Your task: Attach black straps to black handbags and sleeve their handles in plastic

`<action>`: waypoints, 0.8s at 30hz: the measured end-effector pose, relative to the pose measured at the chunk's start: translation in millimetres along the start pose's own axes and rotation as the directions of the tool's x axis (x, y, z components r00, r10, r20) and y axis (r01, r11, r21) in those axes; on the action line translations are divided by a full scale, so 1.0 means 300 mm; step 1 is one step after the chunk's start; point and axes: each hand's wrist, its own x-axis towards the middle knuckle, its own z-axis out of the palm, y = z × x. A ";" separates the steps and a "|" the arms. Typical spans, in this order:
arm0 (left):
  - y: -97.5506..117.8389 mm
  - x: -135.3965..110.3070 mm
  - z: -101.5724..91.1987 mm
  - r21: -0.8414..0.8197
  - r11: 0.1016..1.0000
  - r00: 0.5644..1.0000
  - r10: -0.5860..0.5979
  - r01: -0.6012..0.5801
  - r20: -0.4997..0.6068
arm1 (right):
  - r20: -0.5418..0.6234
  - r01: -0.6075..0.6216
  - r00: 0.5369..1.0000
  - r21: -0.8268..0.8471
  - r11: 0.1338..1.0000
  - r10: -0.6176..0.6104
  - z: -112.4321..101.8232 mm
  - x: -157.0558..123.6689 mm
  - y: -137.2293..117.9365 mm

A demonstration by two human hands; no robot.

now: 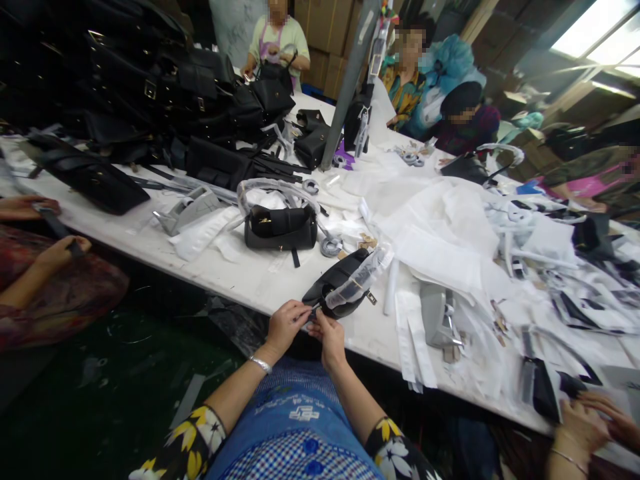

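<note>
A small black handbag (336, 280) lies at the near edge of the white table (235, 277), with a strap wrapped in clear plastic (361, 277) across its top. My left hand (286, 325) is closed in a pinch on the bag's near end. My right hand (327, 335) meets it there, fingers pinched together on the same small part of the bag. What sits between the fingertips is too small to name.
Another black handbag (280, 227) with wrapped handles stands mid-table. A pile of black bags (150, 87) fills the far left. White wrapping sheets (440, 227) and strips cover the right. Other people sit around; a neighbour's hands (45, 250) are left, another's (590, 420) lower right.
</note>
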 end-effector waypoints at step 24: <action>0.064 -0.095 -0.065 0.230 0.899 0.920 0.327 -0.374 0.217 | 0.047 0.044 0.998 -0.236 0.971 -0.033 -0.021 -0.019 -0.041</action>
